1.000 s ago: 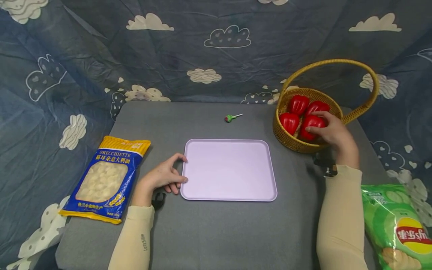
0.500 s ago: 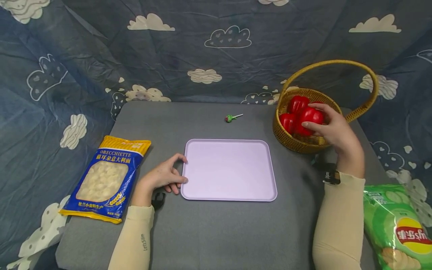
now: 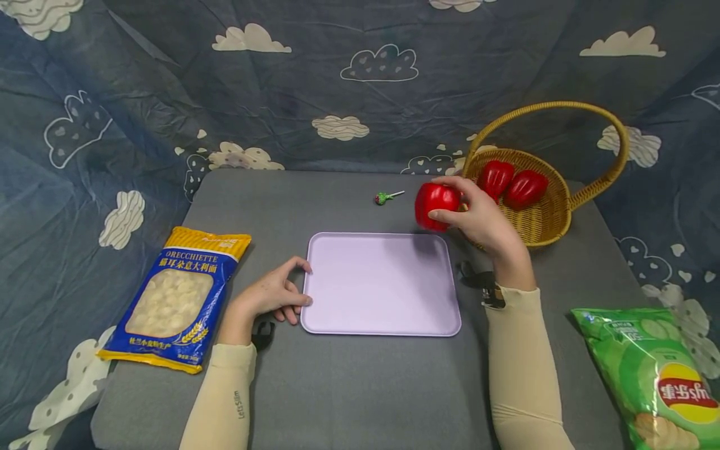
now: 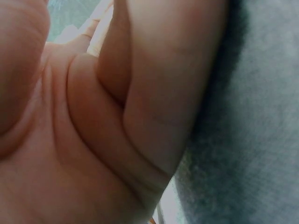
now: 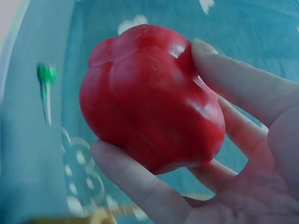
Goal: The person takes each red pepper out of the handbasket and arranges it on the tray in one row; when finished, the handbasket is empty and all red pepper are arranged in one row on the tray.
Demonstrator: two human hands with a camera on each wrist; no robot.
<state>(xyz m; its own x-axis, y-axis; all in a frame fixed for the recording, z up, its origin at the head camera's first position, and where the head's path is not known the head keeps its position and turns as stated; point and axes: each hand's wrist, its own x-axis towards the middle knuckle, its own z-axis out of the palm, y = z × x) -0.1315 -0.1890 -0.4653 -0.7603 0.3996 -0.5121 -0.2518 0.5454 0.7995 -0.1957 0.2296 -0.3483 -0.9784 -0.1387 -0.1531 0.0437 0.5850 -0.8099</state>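
Observation:
My right hand point(image 3: 484, 219) grips a red bell pepper point(image 3: 435, 206) between thumb and fingers, above the far right corner of a pale purple tray point(image 3: 382, 284). In the right wrist view the glossy, lobed bell pepper point(image 5: 152, 98) fills the middle, with fingers curved around its sides. At the tray's left edge, my left hand point(image 3: 275, 290) rests thumb and index fingertips on the rim, spread apart. The left wrist view shows mostly that palm point(image 4: 88, 140). Two more red bell peppers point(image 3: 525, 189) show in the wicker basket point(image 3: 542, 225), partly behind my right hand.
A green lollipop point(image 3: 385, 197) lies behind the tray. A blue and yellow orecchiette bag point(image 3: 174, 300) is at the left, and a green chips bag point(image 3: 647, 369) at the right front. The basket's tall handle point(image 3: 613, 169) arches over the right side.
My right hand has lifted a bell pepper out of the basket and carried it left to the tray's far corner. My left hand stays at the tray's edge.

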